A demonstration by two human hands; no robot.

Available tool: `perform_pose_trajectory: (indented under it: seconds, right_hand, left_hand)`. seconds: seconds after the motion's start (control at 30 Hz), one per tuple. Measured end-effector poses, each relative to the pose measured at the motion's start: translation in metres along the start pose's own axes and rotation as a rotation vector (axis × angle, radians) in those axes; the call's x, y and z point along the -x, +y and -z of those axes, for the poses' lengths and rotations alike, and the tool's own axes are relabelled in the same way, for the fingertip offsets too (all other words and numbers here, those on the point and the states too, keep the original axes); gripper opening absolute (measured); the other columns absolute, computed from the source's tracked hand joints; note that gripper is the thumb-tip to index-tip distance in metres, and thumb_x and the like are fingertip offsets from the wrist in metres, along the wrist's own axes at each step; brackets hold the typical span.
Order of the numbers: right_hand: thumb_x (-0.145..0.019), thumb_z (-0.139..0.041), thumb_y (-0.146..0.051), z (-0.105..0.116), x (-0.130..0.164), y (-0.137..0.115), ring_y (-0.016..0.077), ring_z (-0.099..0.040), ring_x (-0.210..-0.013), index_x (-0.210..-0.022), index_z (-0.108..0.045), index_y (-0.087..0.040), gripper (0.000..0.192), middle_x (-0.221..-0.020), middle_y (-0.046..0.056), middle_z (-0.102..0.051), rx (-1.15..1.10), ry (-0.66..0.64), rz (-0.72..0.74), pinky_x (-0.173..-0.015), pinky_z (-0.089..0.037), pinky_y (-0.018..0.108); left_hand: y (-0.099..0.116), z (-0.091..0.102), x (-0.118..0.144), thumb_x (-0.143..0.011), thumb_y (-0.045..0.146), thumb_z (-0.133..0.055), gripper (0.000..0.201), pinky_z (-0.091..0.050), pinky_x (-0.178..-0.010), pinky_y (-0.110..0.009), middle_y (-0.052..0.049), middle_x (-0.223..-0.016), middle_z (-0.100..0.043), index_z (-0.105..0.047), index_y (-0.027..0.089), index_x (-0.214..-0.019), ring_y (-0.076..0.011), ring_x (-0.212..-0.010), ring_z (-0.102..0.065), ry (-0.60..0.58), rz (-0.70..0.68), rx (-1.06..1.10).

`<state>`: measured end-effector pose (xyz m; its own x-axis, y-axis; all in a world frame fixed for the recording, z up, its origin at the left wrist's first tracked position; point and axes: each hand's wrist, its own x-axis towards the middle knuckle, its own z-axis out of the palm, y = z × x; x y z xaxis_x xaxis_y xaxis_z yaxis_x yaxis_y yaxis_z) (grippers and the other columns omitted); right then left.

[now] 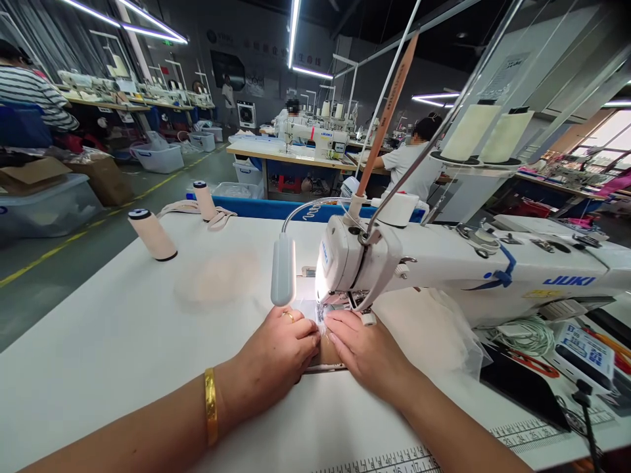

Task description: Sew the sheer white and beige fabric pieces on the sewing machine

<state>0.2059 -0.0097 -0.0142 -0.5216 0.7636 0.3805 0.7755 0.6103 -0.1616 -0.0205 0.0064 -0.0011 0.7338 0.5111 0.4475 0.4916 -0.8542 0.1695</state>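
Note:
Both hands are at the needle area of a white JUKI sewing machine [357, 253]. My left hand [279, 348] is closed, its fingers curled and pressed together just left of the presser foot [321, 312]. What they grip, if anything, is hidden. My right hand [367, 348] lies to the right of the foot, fingers stretched out flat with the tips close to the needle. Between the hands a small brown patch [331, 351] shows; I cannot tell whether it is cloth or machine plate. Sheer pale beige fabric [424, 328] lies beyond my right hand, under the machine arm.
A grey lamp [283, 270] hangs left of the needle. Thread cones [154, 235] and beige strips [221, 217] are at the table's far left. To the right lie a black phone [522, 387] and a coiled cable [525, 336]. A ruler tape [394, 461] runs along the front. Co-workers [411, 164] sit farther off.

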Motion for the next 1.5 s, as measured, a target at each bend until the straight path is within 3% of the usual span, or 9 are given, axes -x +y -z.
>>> perform_pose_trajectory:
  seconds: [0.4,0.6,0.8,0.93,1.1,1.2,1.27,1.37,1.5]
  right_hand:
    - [-0.105,-0.046,-0.028,-0.001,-0.009,0.002,0.0298,-0.065,-0.114,-0.128,-0.068,-0.026,0.032,-0.131,0.01,-0.069,0.037,-0.069,-0.168,-0.09,-0.056,0.043]
    - [-0.105,-0.044,-0.027,0.0,-0.007,0.0,0.0308,-0.063,-0.119,-0.132,-0.065,-0.023,0.035,-0.135,0.011,-0.067,0.008,-0.043,-0.158,-0.095,-0.057,0.045]
    - [-0.104,-0.045,-0.021,-0.004,-0.004,0.0,0.03,-0.066,-0.113,-0.121,-0.068,-0.022,0.029,-0.125,0.011,-0.071,-0.003,0.048,-0.109,-0.089,-0.059,0.044]
    - [-0.103,-0.043,-0.014,-0.007,0.0,-0.001,0.0279,-0.068,-0.104,-0.118,-0.067,-0.021,0.029,-0.116,0.01,-0.073,-0.044,0.112,-0.036,-0.083,-0.059,0.042]
    - [-0.101,-0.045,-0.009,0.002,0.005,-0.019,0.026,-0.064,-0.11,-0.127,-0.061,-0.022,0.034,-0.118,0.009,-0.071,-0.19,0.148,0.166,-0.094,-0.056,0.042]
    - [-0.099,-0.059,-0.023,0.017,0.001,-0.039,0.0341,-0.045,-0.14,-0.149,-0.047,-0.023,0.052,-0.149,0.013,-0.054,-0.317,0.071,0.111,-0.114,-0.042,0.055]
    - [-0.095,-0.068,-0.039,0.025,-0.007,-0.052,0.0366,-0.045,-0.141,-0.151,-0.046,-0.024,0.062,-0.151,0.014,-0.051,-0.508,-0.06,-0.028,-0.114,-0.041,0.056]
    - [-0.092,-0.07,-0.056,0.031,-0.027,-0.067,0.0263,-0.069,-0.102,-0.121,-0.062,-0.023,0.045,-0.112,0.008,-0.071,-1.004,-0.292,-0.269,-0.09,-0.055,0.041]
    - [-0.086,-0.076,-0.06,0.04,-0.054,-0.089,0.0166,-0.067,-0.076,-0.094,-0.058,-0.021,0.044,-0.08,0.0,-0.065,-1.371,-0.425,-0.305,-0.07,-0.049,0.028]
  left_hand:
    - [-0.009,-0.004,-0.01,-0.099,0.009,-0.043,0.03,-0.046,-0.079,-0.042,-0.006,-0.09,-0.073,-0.07,0.016,-0.089,-0.0225,-0.079,-0.063,-0.019,0.031,-0.083]
    - [-0.009,-0.005,-0.011,-0.1,0.01,-0.042,0.03,-0.049,-0.08,-0.042,-0.009,-0.097,-0.074,-0.071,0.016,-0.095,-0.0242,-0.084,-0.064,-0.037,0.076,-0.087]
    - [-0.009,-0.008,-0.01,-0.095,0.008,-0.043,0.028,-0.048,-0.082,-0.042,-0.01,-0.102,-0.072,-0.069,0.017,-0.092,-0.0267,-0.092,-0.062,-0.126,0.188,-0.071]
    - [-0.011,-0.006,-0.01,-0.085,0.002,-0.045,0.024,-0.046,-0.078,-0.038,-0.008,-0.09,-0.069,-0.063,0.017,-0.078,-0.0238,-0.083,-0.059,-0.154,0.259,-0.035]
    - [-0.004,0.021,0.006,-0.083,0.006,-0.047,0.019,-0.043,-0.069,-0.034,-0.006,-0.077,-0.063,-0.051,0.019,-0.07,-0.0206,-0.07,-0.055,-0.149,0.347,0.035]
    - [0.009,0.054,0.025,-0.094,0.022,-0.046,0.018,-0.045,-0.064,-0.028,-0.002,-0.077,-0.065,-0.056,0.02,-0.079,-0.0178,-0.07,-0.058,-0.155,0.454,0.259]
    - [0.018,0.078,0.038,-0.095,0.035,-0.051,0.018,-0.048,-0.071,-0.028,-0.002,-0.087,-0.069,-0.061,0.021,-0.088,-0.0195,-0.082,-0.063,-0.114,0.643,0.72]
    - [0.023,0.106,0.055,-0.087,0.042,-0.066,0.023,-0.049,-0.083,-0.031,-0.005,-0.096,-0.073,-0.062,0.02,-0.087,-0.0221,-0.093,-0.065,-0.004,0.859,1.217]
    - [0.019,0.121,0.068,-0.083,0.054,-0.071,0.037,-0.049,-0.082,-0.034,-0.011,-0.1,-0.077,-0.062,0.018,-0.087,-0.0221,-0.084,-0.066,-0.071,1.008,1.528]
